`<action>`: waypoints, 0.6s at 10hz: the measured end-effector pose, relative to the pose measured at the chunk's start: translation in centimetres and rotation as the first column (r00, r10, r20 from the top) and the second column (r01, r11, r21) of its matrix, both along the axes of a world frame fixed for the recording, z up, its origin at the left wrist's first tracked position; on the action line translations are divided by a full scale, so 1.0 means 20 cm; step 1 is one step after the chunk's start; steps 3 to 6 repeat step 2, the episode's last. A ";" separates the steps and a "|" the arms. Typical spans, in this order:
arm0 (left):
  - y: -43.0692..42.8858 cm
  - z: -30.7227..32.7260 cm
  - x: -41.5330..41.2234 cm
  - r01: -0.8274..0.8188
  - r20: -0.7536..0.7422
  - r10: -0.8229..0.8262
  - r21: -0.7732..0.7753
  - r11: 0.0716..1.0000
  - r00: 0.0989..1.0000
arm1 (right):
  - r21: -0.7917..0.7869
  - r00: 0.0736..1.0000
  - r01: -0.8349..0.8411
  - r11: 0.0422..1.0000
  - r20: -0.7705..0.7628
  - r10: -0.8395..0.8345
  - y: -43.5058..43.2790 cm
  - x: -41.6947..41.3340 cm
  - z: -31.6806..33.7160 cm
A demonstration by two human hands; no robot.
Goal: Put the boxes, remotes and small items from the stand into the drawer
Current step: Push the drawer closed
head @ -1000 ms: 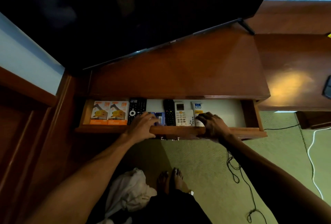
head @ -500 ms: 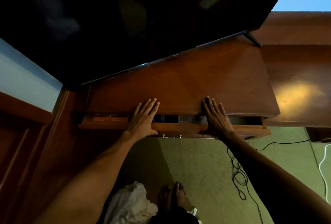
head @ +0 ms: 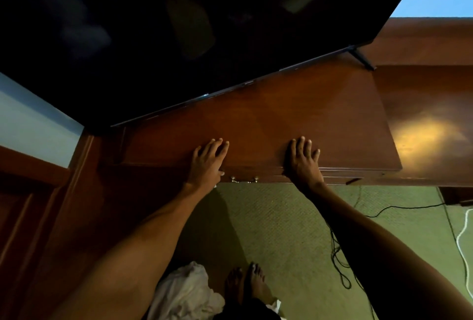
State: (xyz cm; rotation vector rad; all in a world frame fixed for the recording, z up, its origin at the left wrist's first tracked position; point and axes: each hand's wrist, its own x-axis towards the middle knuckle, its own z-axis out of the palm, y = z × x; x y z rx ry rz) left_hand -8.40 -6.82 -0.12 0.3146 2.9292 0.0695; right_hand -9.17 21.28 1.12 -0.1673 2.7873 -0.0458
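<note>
The drawer (head: 258,178) of the wooden stand (head: 281,120) is pushed in flush, so only its front edge with two small metal knobs shows. The boxes, remotes and small items are hidden inside. My left hand (head: 208,162) lies flat over the stand's front edge, fingers spread and empty. My right hand (head: 302,159) lies the same way a little to the right, palm down and holding nothing. No loose item is visible on the stand's top.
A large dark TV (head: 179,25) stands on the stand's back half, its foot (head: 362,59) at the right. Black cables (head: 337,255) and a white cord (head: 463,237) trail on the green carpet. A white cloth (head: 186,294) lies by my feet.
The drawer, open with boxes and remotes showing a second ago, has slid fully in. Both hands moved forward with it and now rest flat on the stand's edge.
</note>
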 end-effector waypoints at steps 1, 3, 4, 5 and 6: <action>0.02 0.09 -0.01 -0.027 0.066 0.020 0.115 0.993 0.998 | -0.025 0.999 0.017 1.000 0.052 -0.016 0.01 -0.04 0.05; -0.01 0.28 -0.04 -0.161 0.323 0.043 0.350 0.923 0.946 | -0.193 0.985 0.055 0.980 0.173 -0.021 0.03 -0.05 0.14; -0.01 0.28 -0.04 -0.161 0.323 0.043 0.350 0.923 0.946 | -0.193 0.985 0.055 0.980 0.173 -0.021 0.03 -0.05 0.14; -0.01 0.28 -0.04 -0.161 0.323 0.043 0.350 0.923 0.946 | -0.193 0.985 0.055 0.980 0.173 -0.021 0.03 -0.05 0.14; -0.01 0.28 -0.04 -0.161 0.323 0.043 0.350 0.923 0.946 | -0.193 0.985 0.055 0.980 0.173 -0.021 0.03 -0.05 0.14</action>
